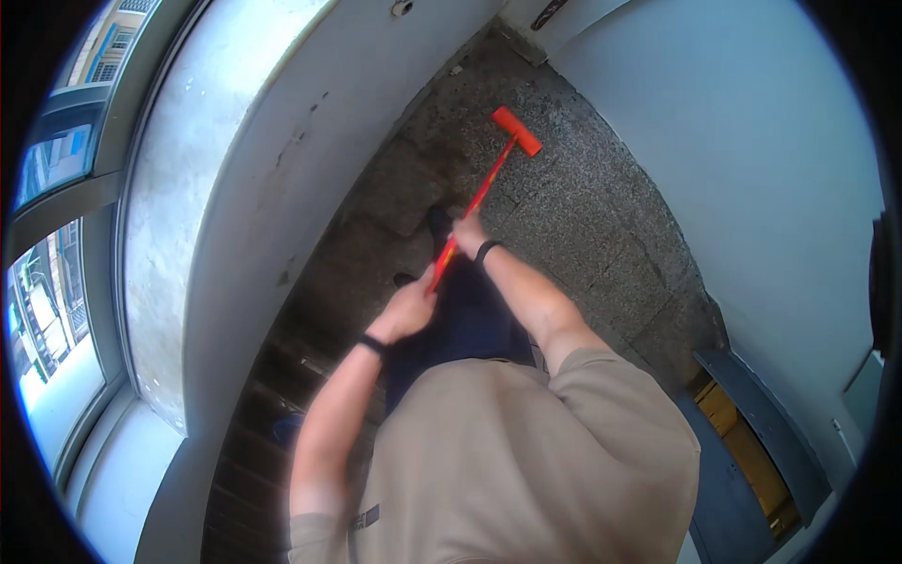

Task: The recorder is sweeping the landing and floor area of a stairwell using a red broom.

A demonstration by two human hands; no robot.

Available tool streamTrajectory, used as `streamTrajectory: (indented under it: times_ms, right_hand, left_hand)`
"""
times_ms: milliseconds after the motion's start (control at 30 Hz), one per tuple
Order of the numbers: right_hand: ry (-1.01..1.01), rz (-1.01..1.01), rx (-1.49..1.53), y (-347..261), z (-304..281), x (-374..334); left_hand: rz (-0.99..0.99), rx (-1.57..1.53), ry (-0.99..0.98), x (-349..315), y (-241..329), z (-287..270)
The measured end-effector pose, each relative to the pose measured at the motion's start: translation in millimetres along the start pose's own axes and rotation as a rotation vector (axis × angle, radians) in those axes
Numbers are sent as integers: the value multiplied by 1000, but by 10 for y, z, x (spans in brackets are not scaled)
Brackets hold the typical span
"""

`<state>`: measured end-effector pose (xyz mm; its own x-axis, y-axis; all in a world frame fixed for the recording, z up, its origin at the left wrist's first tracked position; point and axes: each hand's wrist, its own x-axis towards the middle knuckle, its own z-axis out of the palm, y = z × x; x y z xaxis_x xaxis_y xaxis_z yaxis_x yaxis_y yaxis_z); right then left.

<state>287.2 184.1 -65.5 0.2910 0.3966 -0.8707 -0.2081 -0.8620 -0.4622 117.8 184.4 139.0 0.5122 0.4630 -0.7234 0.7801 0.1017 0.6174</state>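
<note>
Gripping the red stick (pixel 474 202) in 2 closed fists, the left hand (pixel 406 310) sits lower, the right hand (pixel 468 233) higher, nearer its orange head (pixel 516 131) at upper right.

head view, steeply downward, seemingly close

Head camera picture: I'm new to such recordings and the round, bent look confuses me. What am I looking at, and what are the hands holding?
One wide fisheye camera worn on a person's head looks down, so straight edges bend near the rim. The beige shirt and both forearms are the wearer's own. The left hand and right hand grip the thin red handle of a red-orange block-headed long tool, whose head is over the grey speckled stone floor. A worn white wall runs along the left.
</note>
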Motion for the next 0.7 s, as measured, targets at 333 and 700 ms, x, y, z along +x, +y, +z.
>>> streamTrajectory:
  times_ms: [333, 700]
  right_hand:
    - [-67, 99, -191, -173, -263, 245]
    - [-480, 263, -432, 684, 992, -1690]
  left_hand:
    - [-54, -217, 4, 325, -42, 337]
    - [-455, -490, -33, -1970, -652, 308]
